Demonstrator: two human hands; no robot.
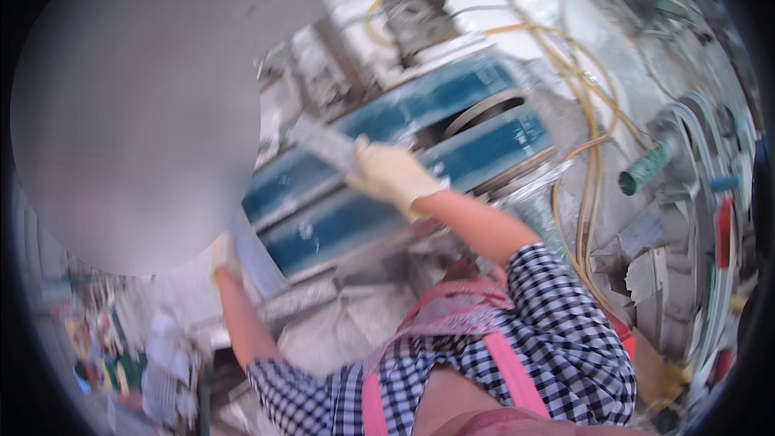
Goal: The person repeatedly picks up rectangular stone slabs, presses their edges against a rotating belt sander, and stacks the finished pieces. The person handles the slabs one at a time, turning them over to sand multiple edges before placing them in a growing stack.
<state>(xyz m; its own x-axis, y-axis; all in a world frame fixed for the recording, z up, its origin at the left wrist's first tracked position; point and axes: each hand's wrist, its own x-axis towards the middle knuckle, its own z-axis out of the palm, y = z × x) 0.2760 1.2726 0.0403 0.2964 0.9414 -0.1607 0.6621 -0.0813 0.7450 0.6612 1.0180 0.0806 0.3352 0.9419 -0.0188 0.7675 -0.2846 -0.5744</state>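
Observation:
My right hand (395, 176), in a cream glove, is closed round the near end of a flat pale grey strip (319, 142). The strip lies over a machine bed with two long blue plates (339, 234). Between the plates, toward the right, the edge of a round wheel (484, 111) shows in a dark slot. My left hand (226, 252), also gloved, is at the bed's left end beside a pale bluish strip (260, 254). Its fingers are blurred and partly hidden by a large grey smear, so what it holds does not show.
Behind the bed stands a dusty grey motor (416, 12). Yellow hoses (593, 113) loop along the right, near a green cylinder (646, 168). Pale stacked pieces (646, 282) crowd the right side. Cluttered coloured items (113, 347) lie at the lower left. Grey smear covers the upper left.

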